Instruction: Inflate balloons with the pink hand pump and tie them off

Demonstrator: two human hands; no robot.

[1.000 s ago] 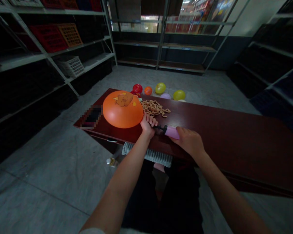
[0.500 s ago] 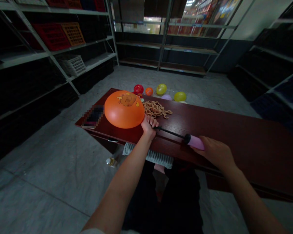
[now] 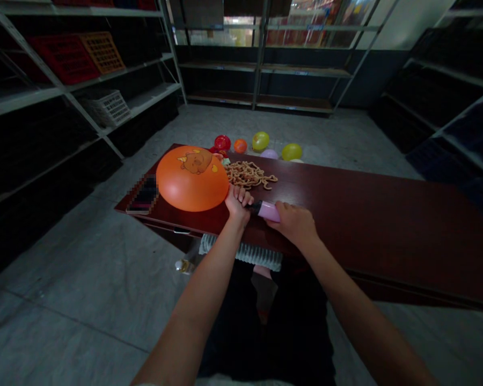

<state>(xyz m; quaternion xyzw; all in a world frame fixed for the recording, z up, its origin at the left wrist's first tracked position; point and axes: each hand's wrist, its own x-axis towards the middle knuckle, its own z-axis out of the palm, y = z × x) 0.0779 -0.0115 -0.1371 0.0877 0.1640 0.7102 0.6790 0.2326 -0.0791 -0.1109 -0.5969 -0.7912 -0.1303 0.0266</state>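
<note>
A large orange balloon (image 3: 191, 185) with a printed bear floats over the table's left part, its neck inside the closed fingers of my left hand (image 3: 238, 205). These fingers also wrap the front end of a balloon pump (image 3: 269, 211), hiding the nozzle. My right hand (image 3: 295, 221) is closed around the pump's pink barrel, close beside my left. Only a short black piece of the pump shows between the two hands. Just behind my left hand lies a tangled heap of tan, uninflated long balloons (image 3: 249, 176).
The dark red table (image 3: 366, 214) stretches to the right. A pixelated phone-like object (image 3: 144, 195) lies on its left corner. Beyond the far edge, yellow balloons (image 3: 261, 141) and a red balloon (image 3: 222, 142) rest on the floor. A small bottle (image 3: 184, 266) stands below; shelves (image 3: 145, 107) line the room.
My right hand has slid the pink barrel left toward my left hand, covering the long black rod that showed before. The balloon looks slightly bigger. The whole view has shifted a little.
</note>
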